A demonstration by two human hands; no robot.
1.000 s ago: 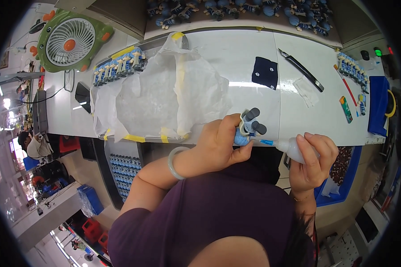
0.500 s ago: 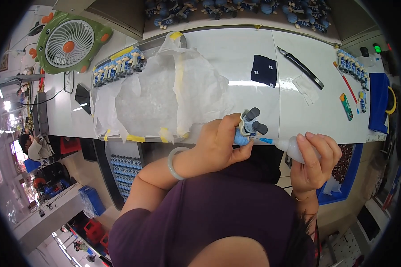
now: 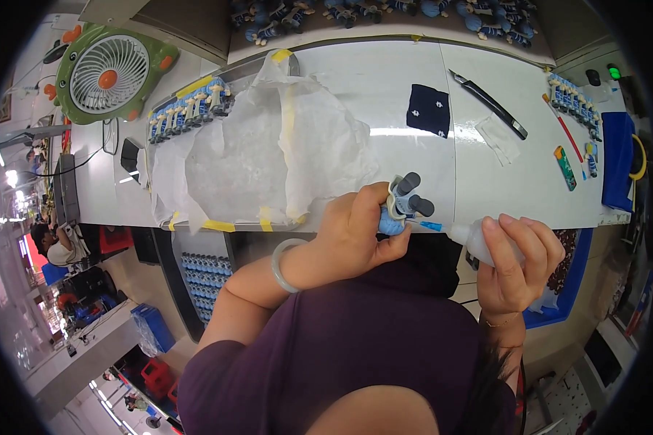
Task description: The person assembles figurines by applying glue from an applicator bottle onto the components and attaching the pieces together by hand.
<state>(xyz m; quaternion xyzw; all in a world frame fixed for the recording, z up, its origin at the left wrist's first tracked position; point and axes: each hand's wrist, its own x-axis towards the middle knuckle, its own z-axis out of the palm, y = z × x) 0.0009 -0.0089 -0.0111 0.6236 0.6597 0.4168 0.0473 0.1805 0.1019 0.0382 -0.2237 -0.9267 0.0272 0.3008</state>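
Note:
Over the table's near edge my left hand (image 3: 363, 225) grips a small figurine (image 3: 397, 205), turned with its dark grey feet up and its light blue head down. My right hand (image 3: 516, 261) is wrapped round a translucent squeeze bottle (image 3: 484, 243). The bottle points left, and its blue needle tip (image 3: 431, 226) reaches the lower part of the figurine by my left fingers. Whether the needle touches the figurine cannot be made out. On the tabletop beyond lie a dark blue cloth (image 3: 429, 111) and a black utility knife (image 3: 488, 103).
Paper-lined padding (image 3: 239, 159) covers the left of the table, with a row of figurines (image 3: 190, 112) behind it and a green fan (image 3: 103, 72). At right stand more figurines (image 3: 575, 105), a red brush (image 3: 562, 125) and a green lighter (image 3: 564, 168). A tray of figurines (image 3: 205, 279) sits below.
Both hands keep their grips, with the figurine and bottle held almost as before. The right hand has shifted very slightly to the right; the whole view has moved a little.

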